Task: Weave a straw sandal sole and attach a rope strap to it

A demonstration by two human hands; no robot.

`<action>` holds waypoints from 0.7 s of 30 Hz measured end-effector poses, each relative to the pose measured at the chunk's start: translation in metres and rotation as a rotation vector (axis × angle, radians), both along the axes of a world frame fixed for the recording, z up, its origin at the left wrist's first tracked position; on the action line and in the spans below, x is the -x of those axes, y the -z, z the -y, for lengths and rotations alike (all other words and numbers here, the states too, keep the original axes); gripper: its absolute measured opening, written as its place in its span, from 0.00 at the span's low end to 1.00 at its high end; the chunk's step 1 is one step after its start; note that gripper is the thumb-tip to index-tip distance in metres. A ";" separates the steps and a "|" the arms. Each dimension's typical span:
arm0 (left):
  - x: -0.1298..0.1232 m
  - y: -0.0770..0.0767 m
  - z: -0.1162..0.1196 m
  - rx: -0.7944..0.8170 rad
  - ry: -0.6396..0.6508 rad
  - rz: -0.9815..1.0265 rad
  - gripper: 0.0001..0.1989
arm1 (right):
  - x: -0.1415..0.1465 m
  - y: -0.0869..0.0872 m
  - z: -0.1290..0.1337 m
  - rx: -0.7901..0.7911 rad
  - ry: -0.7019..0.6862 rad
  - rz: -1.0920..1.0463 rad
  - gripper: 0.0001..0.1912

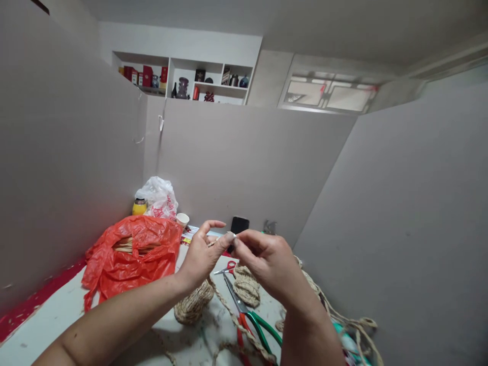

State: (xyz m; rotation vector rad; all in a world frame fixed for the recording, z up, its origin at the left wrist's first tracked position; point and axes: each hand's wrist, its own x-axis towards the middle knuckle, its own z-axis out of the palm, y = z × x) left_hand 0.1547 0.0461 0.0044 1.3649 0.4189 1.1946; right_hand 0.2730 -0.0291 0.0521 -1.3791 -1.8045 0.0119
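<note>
Above the table my left hand (204, 256) and my right hand (267, 259) meet at the fingertips. My left thumb presses against the fingers below the raised index finger, with a thin pale strand (212, 243) showing there. My right thumb and index finger pinch at a small whitish bit by the left thumb tip, too small to name. Below lie a bundle of braided straw cord (193, 304), a second coil of cord (246, 285) and a loose braid (232, 315). Shears with green handles (263, 325) and small red-handled scissors (229, 268) lie between them.
A red plastic bag (152, 264) holding straw stands left. Behind it are a white bag (158, 195), a yellow jar (139, 207) and a paper cup (183, 219). A phone (240, 224) rests near the back partition. More cord (328, 307) hangs at the right edge.
</note>
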 end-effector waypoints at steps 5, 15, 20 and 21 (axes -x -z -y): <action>0.003 -0.007 0.003 0.035 0.052 -0.044 0.24 | -0.009 0.003 -0.006 -0.159 0.115 0.027 0.13; 0.013 -0.013 0.006 0.277 0.500 -0.052 0.23 | -0.034 -0.004 -0.004 0.096 -0.184 -0.526 0.12; 0.015 -0.013 0.000 0.367 0.677 -0.077 0.20 | -0.015 -0.004 -0.001 0.273 -0.469 -0.496 0.09; 0.016 -0.013 -0.001 0.383 0.703 -0.078 0.20 | -0.013 -0.004 -0.001 0.274 -0.462 -0.485 0.06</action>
